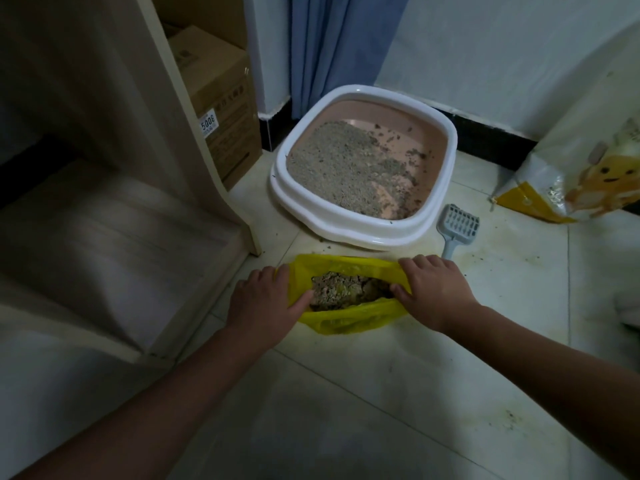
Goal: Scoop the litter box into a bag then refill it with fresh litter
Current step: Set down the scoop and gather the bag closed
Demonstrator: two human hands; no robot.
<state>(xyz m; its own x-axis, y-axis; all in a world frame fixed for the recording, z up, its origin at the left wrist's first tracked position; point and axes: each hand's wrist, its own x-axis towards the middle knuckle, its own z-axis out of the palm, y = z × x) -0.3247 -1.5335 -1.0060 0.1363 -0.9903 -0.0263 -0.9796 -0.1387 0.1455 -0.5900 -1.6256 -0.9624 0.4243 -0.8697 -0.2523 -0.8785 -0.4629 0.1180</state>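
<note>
Your two hands hold the yellow bag (349, 318) on the floor (415, 393), just in front of you. Your left hand (266, 301) grips the left edge of the bag mouth, with the fingers over the rim and the thumb inside, and your right hand (433, 289) pinches the right edge in the same way, with its thumb at the opening. Between your hands the mouth is open, and you can see grey-brown clumps (349, 289) inside the bag. The litter box (360, 233) stands just behind the bag, near the wall; it has a white rim and a pink inside. Grey litter (343, 161) covers the left and middle part of it, while at the right side and the near corner the pink bottom shows, with some dark crumbs on it. The grey scoop (459, 225) lies on the floor at the right of the box, apart from your right hand, with its handle toward you. At the far right a litter sack (588, 178) in yellow and white leans near the wall. At the left a cardboard carton (221, 98) stands behind a wooden frame (194, 116), and a blue curtain (332, 43) hangs behind the box
</note>
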